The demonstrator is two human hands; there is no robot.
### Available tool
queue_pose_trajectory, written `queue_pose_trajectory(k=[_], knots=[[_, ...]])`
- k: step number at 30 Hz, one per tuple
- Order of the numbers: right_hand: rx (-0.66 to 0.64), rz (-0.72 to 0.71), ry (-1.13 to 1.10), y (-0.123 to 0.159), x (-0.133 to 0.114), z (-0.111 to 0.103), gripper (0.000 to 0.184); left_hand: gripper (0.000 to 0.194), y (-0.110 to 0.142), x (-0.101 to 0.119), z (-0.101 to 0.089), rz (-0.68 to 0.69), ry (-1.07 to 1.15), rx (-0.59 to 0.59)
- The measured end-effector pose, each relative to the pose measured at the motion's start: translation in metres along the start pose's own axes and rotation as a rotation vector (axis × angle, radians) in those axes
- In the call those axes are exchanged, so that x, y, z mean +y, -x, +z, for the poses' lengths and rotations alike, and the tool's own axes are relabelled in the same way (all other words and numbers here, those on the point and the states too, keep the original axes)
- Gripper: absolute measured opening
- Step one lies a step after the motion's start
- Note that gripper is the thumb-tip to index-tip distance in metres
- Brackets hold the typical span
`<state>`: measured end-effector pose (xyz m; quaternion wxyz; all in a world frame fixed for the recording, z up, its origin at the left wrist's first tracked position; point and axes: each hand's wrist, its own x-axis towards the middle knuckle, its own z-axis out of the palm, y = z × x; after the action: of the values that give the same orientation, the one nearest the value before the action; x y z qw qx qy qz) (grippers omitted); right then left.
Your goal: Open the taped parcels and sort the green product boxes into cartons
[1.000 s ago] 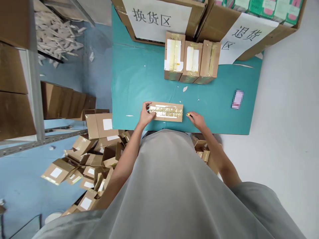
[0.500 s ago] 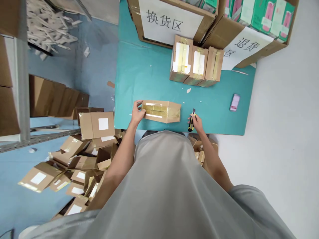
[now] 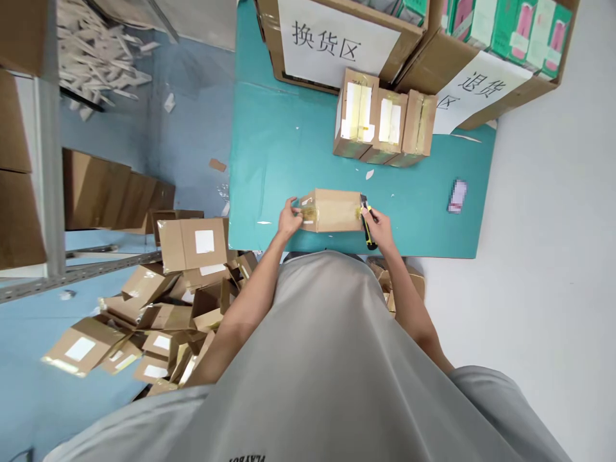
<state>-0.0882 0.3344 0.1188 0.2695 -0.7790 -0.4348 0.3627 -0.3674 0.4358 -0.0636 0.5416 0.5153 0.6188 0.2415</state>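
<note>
A small brown cardboard box [image 3: 338, 210] lies on the green-topped table, a plain side up, with yellowish tape on its left end and a bit at its right edge. My left hand [image 3: 290, 218] grips its left end, fingers bent around the taped part. In my right hand [image 3: 379, 228] is a black and yellow utility knife [image 3: 369, 234], its front end at the right edge of the box. Whether the blade is in the cardboard I cannot tell.
Three taped boxes [image 3: 384, 125] stand behind, against two large labelled cartons [image 3: 332, 45]. A blurred pinkish item [image 3: 457, 196] lies at the table's right. Left of the table are heaped opened boxes [image 3: 158, 321] and a metal rack [image 3: 51, 179]. Paper scraps dot the green tabletop [image 3: 269, 154].
The box has been turned, so its long taped side no longer faces up, and it sits further right. My right hand has brought the knife against its right end.
</note>
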Motion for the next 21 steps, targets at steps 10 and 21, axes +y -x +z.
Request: queue_pose_trajectory(k=[10, 21], knots=[[0.048, -0.054, 0.26, 0.011, 0.007, -0.034, 0.067, 0.051, 0.01, 0.068, 0.017, 0.158, -0.027, -0.274], [0.057, -0.059, 0.412, 0.026, -0.01, -0.043, 0.062, 0.038, 0.009, 0.14, -0.006, 0.259, -0.055, -0.536]])
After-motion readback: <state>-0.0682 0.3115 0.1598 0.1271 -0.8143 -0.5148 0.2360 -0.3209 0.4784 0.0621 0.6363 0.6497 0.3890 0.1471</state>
